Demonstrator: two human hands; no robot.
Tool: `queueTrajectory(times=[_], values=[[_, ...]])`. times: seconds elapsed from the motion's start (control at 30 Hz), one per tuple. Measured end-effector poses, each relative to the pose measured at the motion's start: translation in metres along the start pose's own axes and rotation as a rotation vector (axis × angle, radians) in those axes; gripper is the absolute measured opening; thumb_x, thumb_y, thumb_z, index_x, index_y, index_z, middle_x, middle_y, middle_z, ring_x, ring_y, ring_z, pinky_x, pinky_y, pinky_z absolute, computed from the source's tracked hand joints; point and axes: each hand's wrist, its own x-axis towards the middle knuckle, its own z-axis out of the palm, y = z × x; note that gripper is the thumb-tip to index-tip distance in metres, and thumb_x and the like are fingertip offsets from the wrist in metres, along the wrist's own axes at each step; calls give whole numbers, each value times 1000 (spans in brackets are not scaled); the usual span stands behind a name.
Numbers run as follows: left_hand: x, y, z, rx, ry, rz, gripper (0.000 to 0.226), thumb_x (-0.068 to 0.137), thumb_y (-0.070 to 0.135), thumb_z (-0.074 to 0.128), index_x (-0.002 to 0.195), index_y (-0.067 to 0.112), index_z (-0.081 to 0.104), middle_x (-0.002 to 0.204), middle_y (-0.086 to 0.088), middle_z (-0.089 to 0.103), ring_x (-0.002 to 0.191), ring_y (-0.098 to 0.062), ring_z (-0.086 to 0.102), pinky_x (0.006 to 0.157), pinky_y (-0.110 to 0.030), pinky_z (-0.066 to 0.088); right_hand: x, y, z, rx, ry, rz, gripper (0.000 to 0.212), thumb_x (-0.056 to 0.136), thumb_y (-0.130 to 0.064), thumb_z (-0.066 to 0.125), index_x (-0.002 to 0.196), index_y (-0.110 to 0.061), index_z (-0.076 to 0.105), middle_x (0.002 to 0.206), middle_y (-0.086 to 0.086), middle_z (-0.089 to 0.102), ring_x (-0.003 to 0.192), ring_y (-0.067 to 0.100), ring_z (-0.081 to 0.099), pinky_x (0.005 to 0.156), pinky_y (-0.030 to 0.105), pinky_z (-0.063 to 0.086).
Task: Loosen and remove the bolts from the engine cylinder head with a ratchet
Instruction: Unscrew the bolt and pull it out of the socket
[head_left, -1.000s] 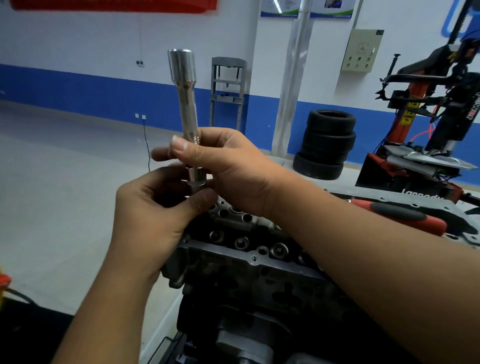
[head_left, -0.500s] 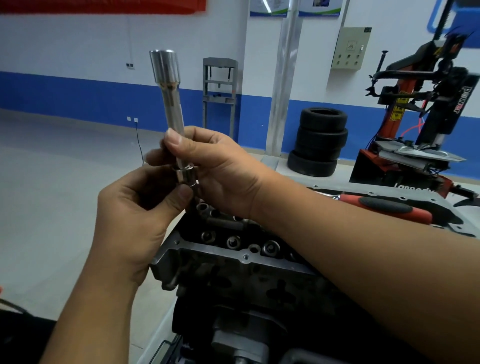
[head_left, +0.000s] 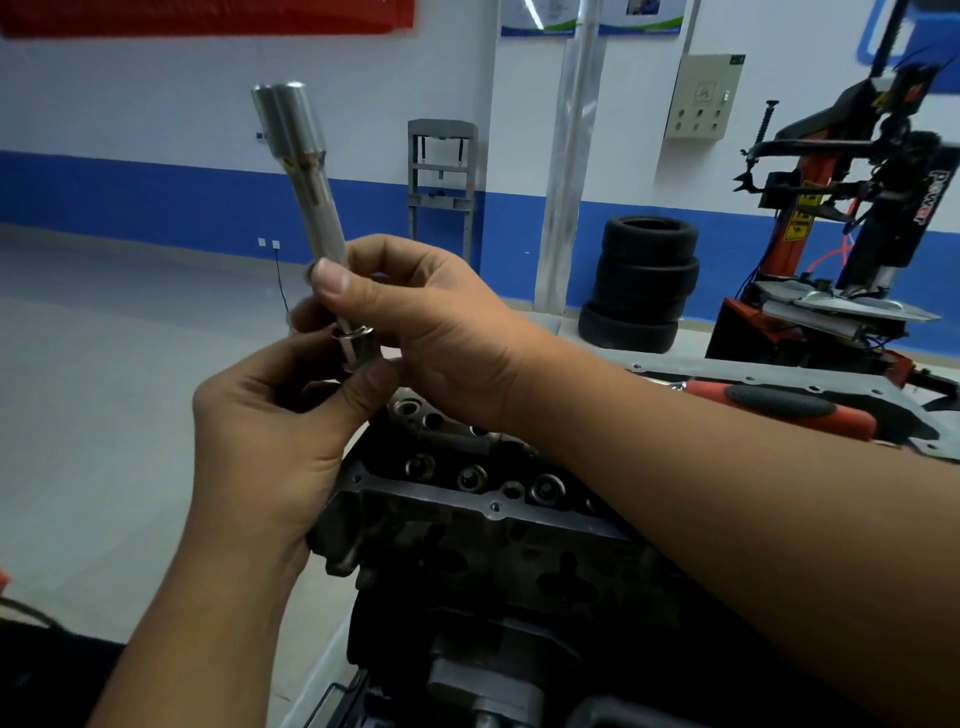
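Note:
Both hands hold a long silver extension bar (head_left: 311, 182) upright above the dark engine cylinder head (head_left: 467, 499), its wide end on top and leaning left. My right hand (head_left: 431, 332) grips the shaft near its lower end. My left hand (head_left: 270, 441) pinches a small silver socket (head_left: 356, 345) at the bar's bottom end, with the thumb pressed against it. Several bolt heads sit in round recesses along the head's top. The ratchet with a red and black handle (head_left: 779, 405) lies to the right, behind my right forearm.
The ratchet rests on a grey metal cover plate (head_left: 883, 384). A stack of tyres (head_left: 641, 283) and a red tyre machine (head_left: 857, 208) stand at the back right. Grey floor spreads out on the left.
The bar's top has tilted further left. Both hands keep their hold at its lower end, and the view has drifted slightly.

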Motion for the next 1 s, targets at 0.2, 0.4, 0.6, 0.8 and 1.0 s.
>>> queueTrajectory(times=[0.2, 0.4, 0.6, 0.8, 1.0], values=[[-2, 0, 1, -50, -106, -49, 23, 99, 26, 61, 106, 36, 80, 104, -1, 80, 97, -24, 78, 84, -28, 61, -5, -6, 2, -24, 0, 53, 21, 108, -25, 52, 104, -15, 69, 93, 0, 75, 84, 15, 68, 69, 29, 57], [-2, 1, 2, -29, 13, -46, 33, 71, 38, 84, 103, 30, 82, 100, 2, 81, 93, -22, 79, 83, -28, 62, -4, -4, 0, -27, 8, 29, 8, 99, -23, 64, 96, -15, 63, 90, 6, 75, 87, 23, 70, 85, 47, 54], [4, 6, 5, -134, -113, -80, 23, 95, 27, 62, 110, 22, 78, 103, -4, 80, 94, -26, 78, 82, -30, 62, -6, -8, -3, 6, 4, 4, 14, 107, -18, 54, 95, -12, 60, 93, 9, 72, 68, 12, 69, 52, 24, 51], [4, 6, 6, -61, 52, -43, 46, 62, 41, 85, 107, 32, 80, 100, 4, 81, 91, -18, 78, 79, -28, 62, -3, -7, -3, -54, 37, 45, 11, 101, -25, 61, 95, -18, 67, 88, 1, 69, 85, 21, 64, 77, 38, 49], [4, 5, 7, -55, -32, -38, 21, 92, 38, 69, 108, 33, 81, 100, -1, 81, 91, -25, 79, 80, -32, 64, -3, -7, -6, -1, 41, 15, 18, 104, -20, 60, 86, -16, 56, 83, 2, 75, 74, 15, 71, 61, 31, 55]])
